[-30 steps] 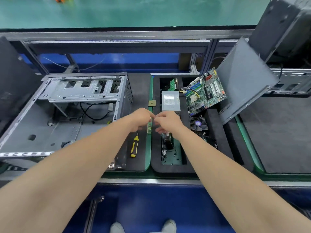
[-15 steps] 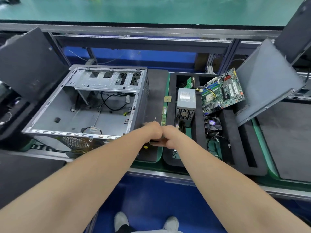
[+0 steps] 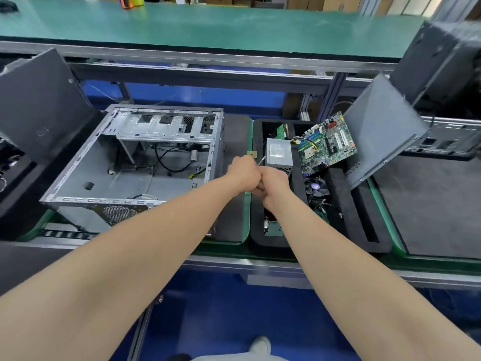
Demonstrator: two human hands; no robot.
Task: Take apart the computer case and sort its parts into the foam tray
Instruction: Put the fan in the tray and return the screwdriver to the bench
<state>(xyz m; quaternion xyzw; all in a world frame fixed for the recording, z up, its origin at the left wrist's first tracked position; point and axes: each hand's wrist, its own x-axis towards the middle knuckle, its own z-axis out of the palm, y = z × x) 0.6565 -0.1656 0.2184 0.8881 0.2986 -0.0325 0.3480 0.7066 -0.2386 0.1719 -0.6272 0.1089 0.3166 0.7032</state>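
The open grey computer case (image 3: 130, 165) lies on its side at the left, with cables left inside. My left hand (image 3: 244, 173) grips a screwdriver; only its thin metal shaft (image 3: 261, 161) shows, pointing up and right. My right hand (image 3: 274, 186) is curled tight against the left, and what its fingers hold is hidden. Both hands hover over the left rim of the black foam tray (image 3: 260, 241). In the tray are a grey power supply (image 3: 278, 152), a green motherboard (image 3: 328, 142) leaning up, and a cooler fan (image 3: 315, 186).
A small square chip (image 3: 251, 153) lies on the green strip between the mat and the tray. A grey side panel (image 3: 382, 131) leans at the tray's right. Dark foam mats lie at the far right (image 3: 429, 204) and far left. A metal rail (image 3: 260, 267) edges the bench.
Both hands dropped to the screwdriver on the mat, then rose again toward the power supply with it. The screwdriver no longer lies on the mat. My head turned left, then back a little.
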